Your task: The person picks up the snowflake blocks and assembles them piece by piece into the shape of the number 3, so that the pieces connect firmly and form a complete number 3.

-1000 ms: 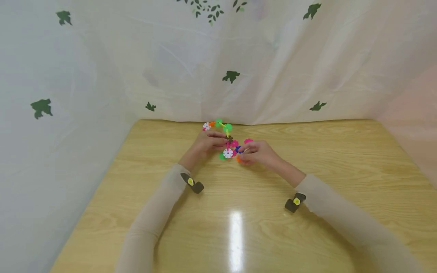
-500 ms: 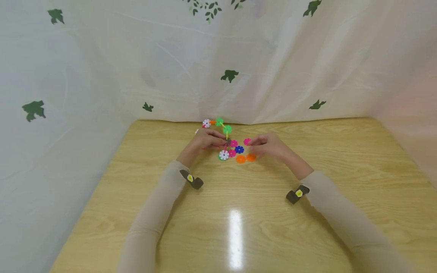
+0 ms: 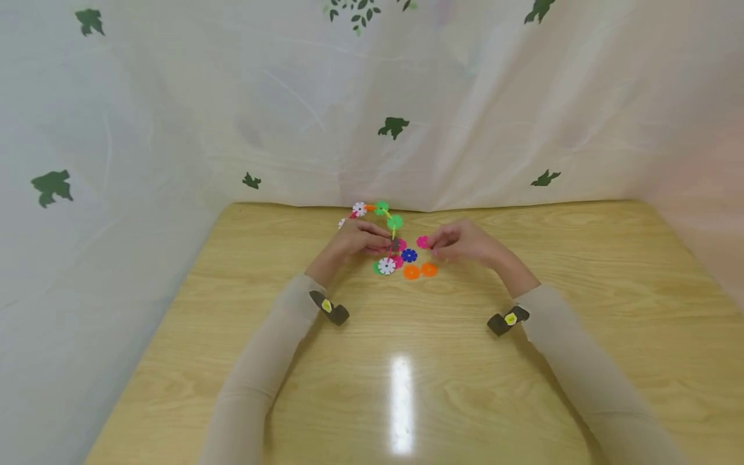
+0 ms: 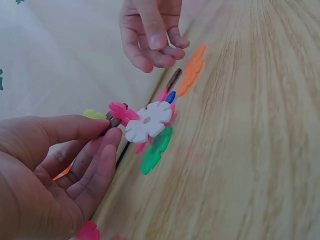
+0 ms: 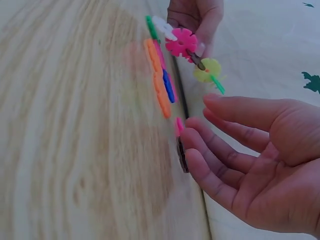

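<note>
My left hand (image 3: 359,239) pinches a brown notched plastic disc (image 4: 114,121) between thumb and fingertips. That disc belongs to a chain of interlocking snowflake discs held up off the table. In it are a white disc (image 4: 148,121), a pink disc (image 5: 181,42), a yellow disc (image 5: 206,70) and green discs (image 3: 395,221). To the right, my right hand (image 3: 465,242) hovers low with loosely bent fingers and nothing between them. Its fingertips are right by a loose pink disc (image 3: 422,242) and a brown disc (image 5: 182,155) lying on the table.
Loose discs lie between the hands: a blue disc (image 3: 409,256), two orange discs (image 3: 411,272), pink ones and a green disc (image 4: 156,151). Behind the wooden table (image 3: 465,387) hangs a pale curtain (image 3: 453,116) with leaf prints, close past the discs.
My right hand has drawn back rightward from the blue and orange discs to beside the loose pink disc. My left hand keeps its pinch on the chain, which has shifted slightly.
</note>
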The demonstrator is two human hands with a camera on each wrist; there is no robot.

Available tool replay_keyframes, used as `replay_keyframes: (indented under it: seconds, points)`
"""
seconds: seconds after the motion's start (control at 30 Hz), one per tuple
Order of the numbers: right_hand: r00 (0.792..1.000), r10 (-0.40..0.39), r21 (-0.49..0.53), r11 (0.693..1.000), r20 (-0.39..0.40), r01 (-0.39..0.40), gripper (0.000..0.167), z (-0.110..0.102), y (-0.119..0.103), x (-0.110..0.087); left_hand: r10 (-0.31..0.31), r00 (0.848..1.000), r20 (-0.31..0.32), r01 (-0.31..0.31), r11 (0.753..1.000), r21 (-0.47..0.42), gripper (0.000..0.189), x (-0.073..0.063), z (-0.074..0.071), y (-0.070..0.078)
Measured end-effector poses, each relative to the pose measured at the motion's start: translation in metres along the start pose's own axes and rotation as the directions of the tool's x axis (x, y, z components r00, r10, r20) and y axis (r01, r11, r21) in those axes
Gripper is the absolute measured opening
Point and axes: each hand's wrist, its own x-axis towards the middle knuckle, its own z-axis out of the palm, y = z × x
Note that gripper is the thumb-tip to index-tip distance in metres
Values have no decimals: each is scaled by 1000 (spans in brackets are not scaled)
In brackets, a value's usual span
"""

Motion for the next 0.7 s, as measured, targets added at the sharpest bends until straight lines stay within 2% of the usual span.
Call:
replay_keyframes:
  seconds: [0.1, 0.27, 0.53, 0.7]
  points:
    - [999, -24, -31, 999, 44, 25, 26, 2, 1, 0, 8, 1000, -8, -8, 1000, -11, 29, -2, 3, 1]
    - [995, -16, -84, 996, 100, 24, 28, 6, -1, -1, 24, 999, -21, -24, 1000, -5, 27, -6, 6, 2]
    - [995, -44, -193, 979, 85, 60, 23, 16, -3, 0, 37, 998, -45, -37, 999, 8, 26, -6, 9, 2]
    - [996, -48, -210, 976, 75, 63, 20, 19, -4, -1, 42, 998, -46, -42, 999, 9, 26, -7, 10, 3]
